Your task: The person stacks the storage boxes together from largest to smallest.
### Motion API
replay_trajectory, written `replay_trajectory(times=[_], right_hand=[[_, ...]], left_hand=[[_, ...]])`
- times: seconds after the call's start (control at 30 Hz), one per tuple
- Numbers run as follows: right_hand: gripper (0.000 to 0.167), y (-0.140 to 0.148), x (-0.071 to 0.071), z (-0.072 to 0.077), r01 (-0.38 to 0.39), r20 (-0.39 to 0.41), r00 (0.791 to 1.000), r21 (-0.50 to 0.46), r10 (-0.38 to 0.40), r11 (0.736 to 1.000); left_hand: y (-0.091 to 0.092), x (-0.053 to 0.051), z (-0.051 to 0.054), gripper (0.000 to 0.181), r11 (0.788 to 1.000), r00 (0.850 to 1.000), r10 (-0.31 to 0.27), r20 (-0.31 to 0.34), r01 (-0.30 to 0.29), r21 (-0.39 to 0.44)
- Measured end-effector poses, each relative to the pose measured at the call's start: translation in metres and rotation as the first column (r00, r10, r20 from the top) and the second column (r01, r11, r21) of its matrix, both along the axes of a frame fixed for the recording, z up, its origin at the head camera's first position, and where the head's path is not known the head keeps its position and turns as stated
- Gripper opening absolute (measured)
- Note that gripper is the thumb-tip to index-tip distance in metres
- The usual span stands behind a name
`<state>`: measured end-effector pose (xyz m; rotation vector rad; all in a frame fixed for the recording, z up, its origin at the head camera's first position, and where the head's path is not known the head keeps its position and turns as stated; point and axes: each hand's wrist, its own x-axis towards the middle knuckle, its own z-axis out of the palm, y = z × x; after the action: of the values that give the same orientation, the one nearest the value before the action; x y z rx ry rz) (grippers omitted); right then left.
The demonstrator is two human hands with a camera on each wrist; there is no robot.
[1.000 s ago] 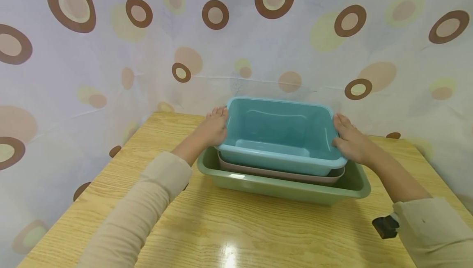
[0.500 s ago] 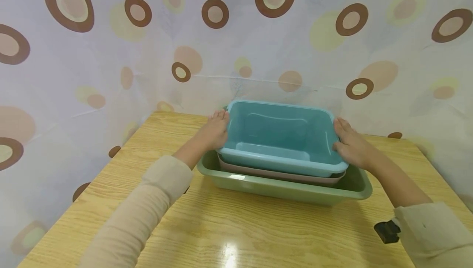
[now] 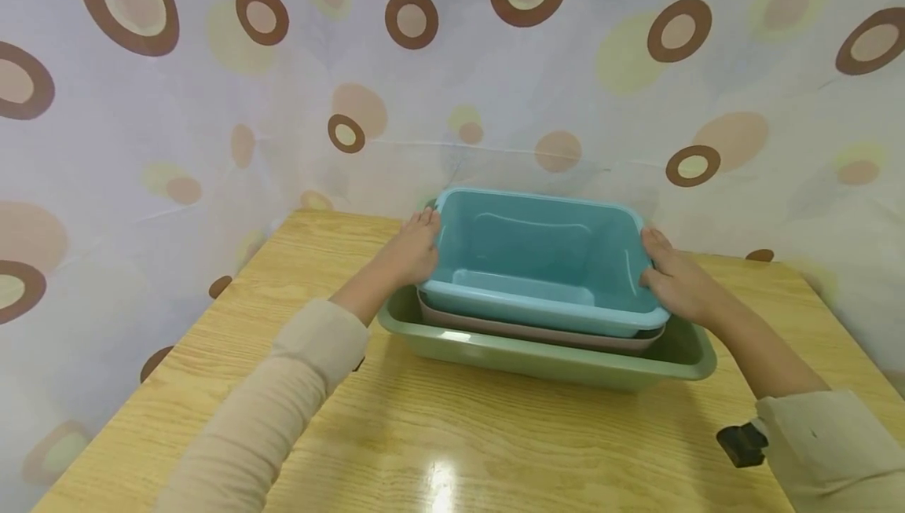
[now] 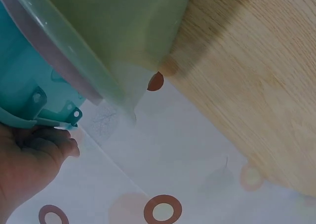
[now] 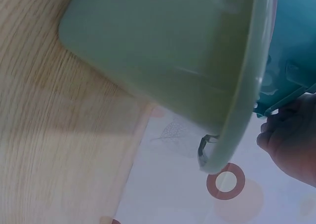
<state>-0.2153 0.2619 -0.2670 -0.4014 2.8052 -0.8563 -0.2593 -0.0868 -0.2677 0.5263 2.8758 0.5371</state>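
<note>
A blue plastic basin [image 3: 530, 242] sits on top of a nested stack, its open side tilted towards me. Beneath it lies a greyish-pink basin [image 3: 537, 331], of which mainly the front rim shows. Both rest inside a larger green basin [image 3: 523, 360] on the table. My left hand [image 3: 412, 250] grips the blue basin's left rim; in the left wrist view its fingers [image 4: 54, 140] curl under that rim. On the opposite short side, my right hand [image 3: 675, 277] holds the right rim, fingers [image 5: 276, 128] tucked beneath it in the right wrist view.
The stack stands on a wood-grain table [image 3: 424, 434] near its back edge. A pale sheet [image 3: 452, 89] printed with circles hangs behind and at the left. A small black object [image 3: 742, 445] shows at the right sleeve's cuff.
The blue basin and both hands have sunk slightly towards the lower basins. My view has tilted down a little. The grip of both hands looks the same.
</note>
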Motion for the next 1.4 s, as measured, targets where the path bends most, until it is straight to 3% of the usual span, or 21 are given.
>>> replay_trajectory(times=[0.2, 0.4, 0.57, 0.9, 1.4], right_hand=[[0.069, 0.0018, -0.0011, 0.0002, 0.011, -0.011, 1.0, -0.019, -0.011, 1.0], [0.07, 0.003, -0.0013, 0.0006, 0.039, 0.005, 0.999, -0.035, -0.039, 0.999], [0.071, 0.0028, -0.0022, -0.0005, 0.055, 0.03, 0.998, -0.072, -0.053, 0.996], [0.07, 0.0042, -0.0038, -0.0004, 0.058, 0.041, 0.998, -0.095, -0.054, 0.994], [0.071, 0.0022, -0.0011, -0.0009, 0.032, 0.048, 0.998, -0.1, -0.027, 0.994]], left_hand=[[-0.0006, -0.0007, 0.0015, 0.053, 0.993, 1.0, 0.009, 0.02, -0.011, 0.114], [-0.0024, -0.0023, -0.0017, 0.053, 0.963, 0.999, 0.017, 0.04, -0.027, 0.268], [-0.0042, -0.0027, -0.0049, 0.053, 0.938, 0.997, 0.039, 0.065, -0.059, 0.341], [-0.004, -0.0014, -0.0047, 0.053, 0.92, 0.995, 0.056, 0.078, -0.082, 0.382], [-0.0064, 0.0063, -0.0067, 0.053, 0.924, 0.997, 0.063, 0.051, -0.077, 0.375]])
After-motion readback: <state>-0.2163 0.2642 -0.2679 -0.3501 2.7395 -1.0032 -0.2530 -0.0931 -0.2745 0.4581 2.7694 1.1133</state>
